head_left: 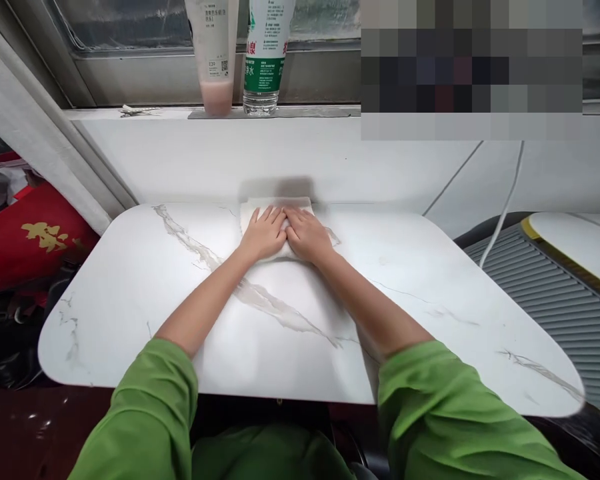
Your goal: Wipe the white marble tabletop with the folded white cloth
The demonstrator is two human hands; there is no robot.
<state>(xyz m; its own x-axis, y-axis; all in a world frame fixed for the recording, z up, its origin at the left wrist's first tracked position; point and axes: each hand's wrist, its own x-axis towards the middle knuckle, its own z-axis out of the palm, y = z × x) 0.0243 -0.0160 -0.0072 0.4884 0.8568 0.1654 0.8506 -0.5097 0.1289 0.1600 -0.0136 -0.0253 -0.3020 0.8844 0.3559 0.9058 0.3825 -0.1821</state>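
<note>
Head view: a folded white cloth [276,212] lies at the far edge of the tabletop [130,280], about midway along that edge and close against the white wall below the windowsill. Both hands rest on it side by side. The left hand [265,233] lies flat with fingers stretched forward, and the right hand [306,235] lies flat beside it, the two touching along the inner fingers. Neither hand grips anything; the palms press down on the cloth. Green sleeves [425,400] are pushed up the forearms.

Judging from how it lies, the cloth is already folded into a compact rectangle, and the work seems to be at the pressing or smoothing stage; whether any fold is left I cannot tell, as the hands cover most of it.

On the windowsill above stand a pink-filled bottle [214,60] and a water bottle [266,60] with a green label, just beside each other. A red bag [35,240] sits off the left edge of the tabletop.
</note>
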